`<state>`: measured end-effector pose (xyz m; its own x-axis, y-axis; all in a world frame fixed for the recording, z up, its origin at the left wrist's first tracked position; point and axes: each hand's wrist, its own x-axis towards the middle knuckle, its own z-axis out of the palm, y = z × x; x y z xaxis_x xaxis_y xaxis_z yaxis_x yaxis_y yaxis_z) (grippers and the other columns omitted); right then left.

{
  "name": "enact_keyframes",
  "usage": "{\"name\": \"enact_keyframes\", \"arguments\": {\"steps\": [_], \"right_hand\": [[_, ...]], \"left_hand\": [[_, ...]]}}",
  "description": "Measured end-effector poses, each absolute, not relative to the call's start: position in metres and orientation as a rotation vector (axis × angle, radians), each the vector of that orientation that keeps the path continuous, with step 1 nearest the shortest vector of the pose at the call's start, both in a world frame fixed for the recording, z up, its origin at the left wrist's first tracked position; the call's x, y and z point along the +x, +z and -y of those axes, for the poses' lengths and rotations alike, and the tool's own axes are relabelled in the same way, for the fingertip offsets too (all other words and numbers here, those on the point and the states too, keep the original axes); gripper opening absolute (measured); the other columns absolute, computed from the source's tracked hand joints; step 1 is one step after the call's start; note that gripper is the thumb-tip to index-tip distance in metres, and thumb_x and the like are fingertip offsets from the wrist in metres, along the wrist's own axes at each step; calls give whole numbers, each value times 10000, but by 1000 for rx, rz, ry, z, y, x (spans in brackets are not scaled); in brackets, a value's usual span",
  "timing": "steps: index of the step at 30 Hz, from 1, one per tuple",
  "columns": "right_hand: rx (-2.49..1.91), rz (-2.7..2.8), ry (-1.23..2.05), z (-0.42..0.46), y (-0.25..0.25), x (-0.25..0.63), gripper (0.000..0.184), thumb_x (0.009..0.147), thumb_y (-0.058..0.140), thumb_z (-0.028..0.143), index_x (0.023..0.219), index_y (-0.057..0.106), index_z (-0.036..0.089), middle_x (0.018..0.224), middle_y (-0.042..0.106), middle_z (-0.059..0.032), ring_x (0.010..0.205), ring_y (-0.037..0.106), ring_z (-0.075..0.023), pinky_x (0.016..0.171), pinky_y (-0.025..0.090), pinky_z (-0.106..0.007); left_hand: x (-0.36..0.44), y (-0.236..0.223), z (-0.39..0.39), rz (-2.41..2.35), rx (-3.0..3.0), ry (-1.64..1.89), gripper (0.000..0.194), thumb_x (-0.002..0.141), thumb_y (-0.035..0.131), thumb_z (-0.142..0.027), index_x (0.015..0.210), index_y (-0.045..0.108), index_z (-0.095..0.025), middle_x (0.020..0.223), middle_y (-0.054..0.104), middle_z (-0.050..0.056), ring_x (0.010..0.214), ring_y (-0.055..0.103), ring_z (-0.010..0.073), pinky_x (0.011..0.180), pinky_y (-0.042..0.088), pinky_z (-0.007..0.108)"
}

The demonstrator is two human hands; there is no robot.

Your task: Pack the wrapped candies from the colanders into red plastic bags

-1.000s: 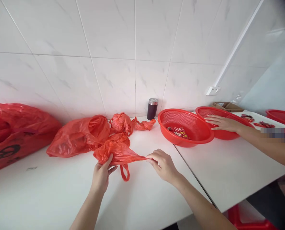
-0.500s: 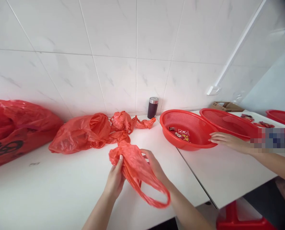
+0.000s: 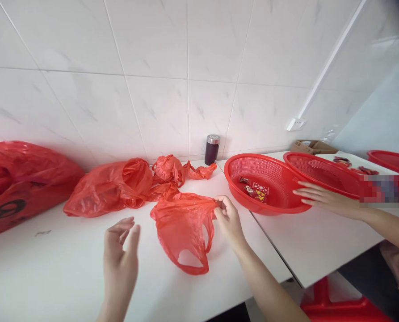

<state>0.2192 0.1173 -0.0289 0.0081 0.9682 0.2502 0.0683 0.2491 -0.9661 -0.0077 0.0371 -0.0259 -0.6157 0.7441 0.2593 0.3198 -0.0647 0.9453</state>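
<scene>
My right hand [image 3: 228,220] pinches the upper edge of a thin red plastic bag [image 3: 182,226], which hangs spread out over the white table [image 3: 68,264] with its handle loop at the bottom. My left hand [image 3: 120,252] is open, fingers apart, holding nothing, a little to the left of the bag. Behind the bag lie a larger red plastic bag [image 3: 108,188] and some knotted red bags [image 3: 169,170].
A big red sack [image 3: 18,179] lies at far left. A dark flask [image 3: 212,150] stands by the tiled wall. A red basket [image 3: 286,197] holds small packets [image 3: 257,190]; another person's hand [image 3: 320,197] rests at its rim. More red baskets [image 3: 323,172] and a cardboard box [image 3: 313,146] sit further right.
My left hand has let go of the bag and moved left, opening. My right hand has lifted the bag's edge, and the bag now hangs spread open.
</scene>
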Motion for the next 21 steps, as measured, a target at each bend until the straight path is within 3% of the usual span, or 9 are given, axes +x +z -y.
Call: {"name": "enact_keyframes", "arguments": {"steps": [2, 4, 5, 7, 10, 12, 14, 18, 21], "right_hand": [[-1043, 1353, 979, -110, -23, 202, 166, 823, 523, 255, 971, 541, 184, 899, 617, -27, 781, 568, -136, 687, 488, -246], [-986, 1343, 1039, -101, -16, 187, 167, 824, 538, 242, 984, 526, 197, 881, 597, -7, 767, 556, -124, 686, 469, -237], [-951, 1333, 1091, -97, -13, 182, 181, 821, 547, 239, 996, 516, 205, 866, 580, 7, 744, 544, -115, 670, 458, -228], [-885, 1279, 1239, -93, -8, 182, 235, 806, 573, 242, 1024, 489, 224, 836, 544, 33, 665, 505, -93, 607, 426, -210], [-847, 1172, 1431, -98, -8, 203, 331, 770, 612, 245, 1060, 452, 247, 789, 507, 61, 577, 439, -73, 541, 368, -193], [-882, 1200, 1441, -108, -11, 226, 343, 763, 623, 240, 1065, 460, 252, 777, 492, 65, 601, 444, -75, 577, 374, -199], [-979, 1373, 1373, -117, -13, 248, 288, 764, 622, 235, 1032, 513, 239, 794, 490, 52, 658, 472, -87, 641, 396, -218], [-1198, 1766, 849, -114, 4, 264, 165, 796, 574, 207, 955, 617, 216, 965, 548, -21, 843, 539, -153, 770, 442, -296], [-957, 1831, 379, -90, 27, 248, 175, 843, 529, 148, 978, 612, 221, 1027, 581, -49, 979, 553, -181, 862, 445, -326]], "left_hand": [[27, -22, -29, -1841, 1658, 1680, 284, 809, 608, -437, 1009, 504, -264, 1287, 520, 81, 1264, 478, 288, 1088, 358, 492], [55, -31, -30, -1834, 1881, 1505, 559, 788, 645, -388, 1284, 429, -250, 1456, 387, 131, 1343, 392, 325, 1066, 370, 522], [61, -39, -33, -1886, 1875, 1434, 635, 812, 611, -333, 1382, 352, -230, 1505, 326, 152, 1370, 354, 337, 1055, 370, 540], [57, -52, -41, -1929, 1767, 1284, 634, 842, 505, -210, 1441, 298, -210, 1494, 371, 161, 1346, 396, 329, 1017, 396, 532], [19, -52, -45, -1812, 1524, 1080, 467, 819, 465, -145, 1275, 528, -222, 1261, 624, 97, 1156, 574, 285, 944, 450, 416], [-8, -37, -41, -1667, 1337, 1007, 306, 842, 531, -255, 1126, 635, -217, 1033, 714, 61, 952, 656, 250, 824, 489, 326], [-25, -20, -35, -1467, 1109, 1014, 302, 833, 600, -393, 1057, 669, -202, 875, 726, 40, 782, 670, 218, 700, 500, 281], [-26, -3, -28, -1096, 625, 1089, 226, 751, 736, -353, 875, 668, -176, 771, 710, 22, 742, 691, 212, 677, 521, 273], [-10, -6, -30, -1038, 430, 1139, 159, 760, 738, -279, 835, 643, -176, 777, 713, 9, 756, 704, 203, 704, 536, 266]]}}
